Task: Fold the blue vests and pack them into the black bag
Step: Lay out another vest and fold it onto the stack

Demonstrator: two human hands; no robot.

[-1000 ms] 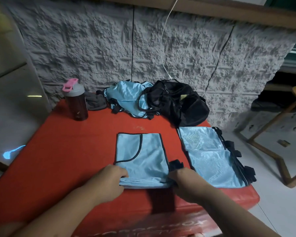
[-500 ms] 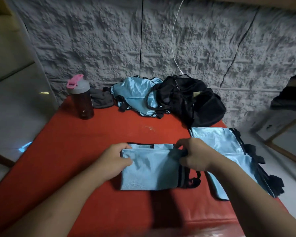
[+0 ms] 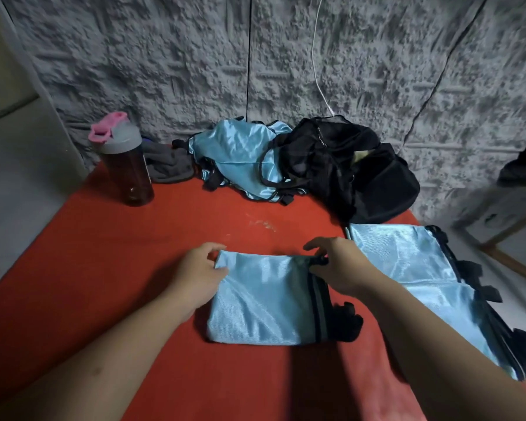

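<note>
**Q:** What does the head view show at this moment?

**A:** A folded vest [image 3: 264, 302] lies at the centre of the red table [image 3: 110, 268]. The left hand [image 3: 199, 273] pinches its far-left corner between thumb and curled fingers. The right hand [image 3: 336, 265] pinches the far-right corner at the black trim, index finger lifted clear. A second folded vest [image 3: 407, 268] lies just beside it at 3 o'clock. An unfolded heap of vests [image 3: 240, 159] sits at 12 o'clock, touching the black bag [image 3: 362, 171] at 1 o'clock.

**Q:** What could go wrong from here?

**A:** The cloth looks glossy and probably slippery. If both corners are released without the fold being pressed flat, the upper layer may slide or spring open. The black straps [image 3: 346, 320] jut out at the right edge; they could catch on the neighbouring vest when the bundle is lifted, dragging that one out of shape.

**Q:** Is anything else at risk?

**A:** The second vest appears to overhang the table's right edge at 4 o'clock, so a nudge could send it to the floor. The bag's mouth seems slumped; whether it is open wide enough cannot be told. Pushing a bundle in one-handed may undo the fold. The bottle [image 3: 125, 165] at 10 o'clock stands well apart and is in little danger.
</note>
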